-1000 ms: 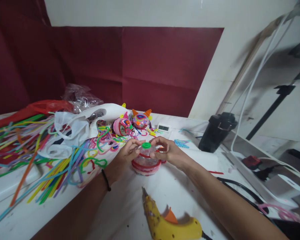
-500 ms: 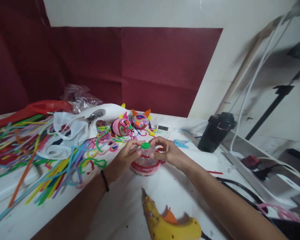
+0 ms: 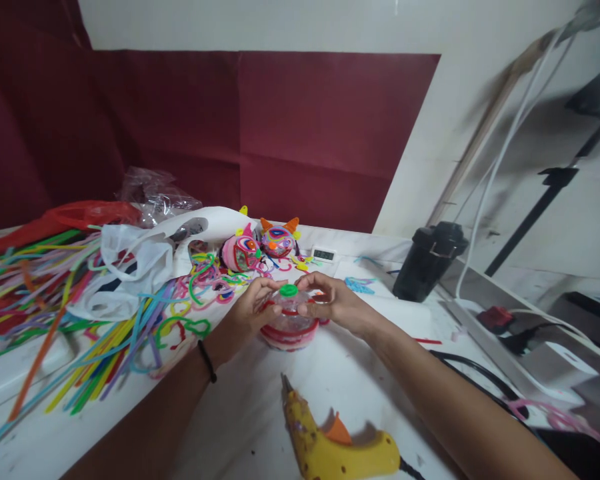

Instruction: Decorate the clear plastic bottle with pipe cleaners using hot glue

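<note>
A rounded clear plastic piece [image 3: 289, 341], probably cut from a bottle, sits on the white table with a green disc on top and red and pink pipe cleaners around it. My left hand [image 3: 247, 308] is closed on its left side, thumb at the front. On the opposite side, my right hand [image 3: 333, 303] grips it with thumb and bent fingers. Some fingertips are hidden behind the piece. Nearer to me lies a yellow glue gun [image 3: 325, 453] with an orange trigger, its nozzle toward the piece.
Loose pipe cleaners [image 3: 87, 363] cover the left side, with a white face mask [image 3: 130, 257] among them. Two decorated animal heads [image 3: 279, 241] and a small digital clock [image 3: 323, 254] stand behind my hands. A black tumbler [image 3: 425, 267] and a power strip [image 3: 497, 320] are at right.
The whole scene has shifted slightly left as the camera turned. Both hands keep their hold on the plastic piece, with barely any finger movement visible.
</note>
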